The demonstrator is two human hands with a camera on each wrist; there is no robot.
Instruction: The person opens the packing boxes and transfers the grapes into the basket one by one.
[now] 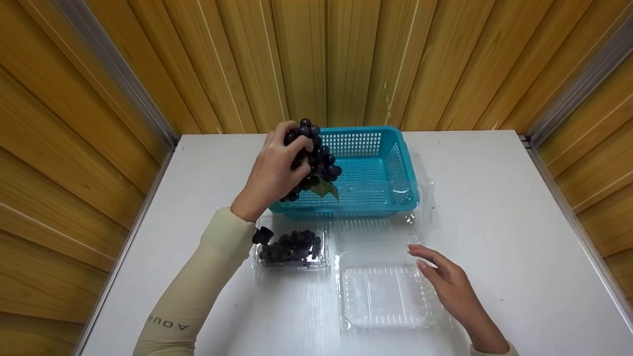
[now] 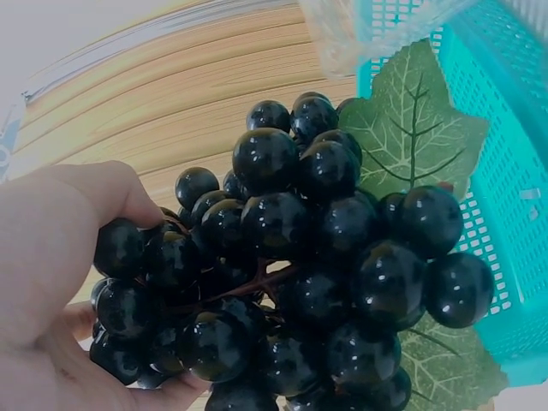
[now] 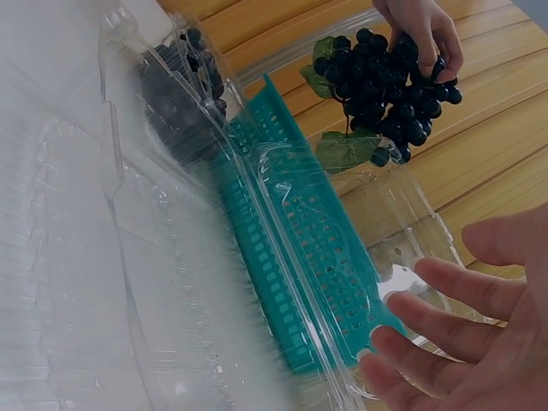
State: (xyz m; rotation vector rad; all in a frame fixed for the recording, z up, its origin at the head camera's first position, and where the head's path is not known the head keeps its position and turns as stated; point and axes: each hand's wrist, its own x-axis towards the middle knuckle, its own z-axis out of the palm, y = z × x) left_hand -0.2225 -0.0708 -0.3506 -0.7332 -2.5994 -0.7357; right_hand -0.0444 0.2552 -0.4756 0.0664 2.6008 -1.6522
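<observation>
- Open clear box (image 1: 385, 296), nearest; the right hand (image 1: 452, 287) is beside it, fingers spread.
- Second clear box (image 1: 296, 267), left of it, holding dark grapes (image 1: 296, 243).
- Left hand (image 1: 278, 167) gripping a leafy grape bunch (image 1: 324, 160) over the turquoise basket's (image 1: 368, 170) left side.

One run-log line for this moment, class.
left hand: grips grapes; right hand: by open clear container; left container: holds more grapes; teal basket: behind both

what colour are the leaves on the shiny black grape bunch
The lobed leaves are green with branching veins, best seen in the left wrist view.
</observation>
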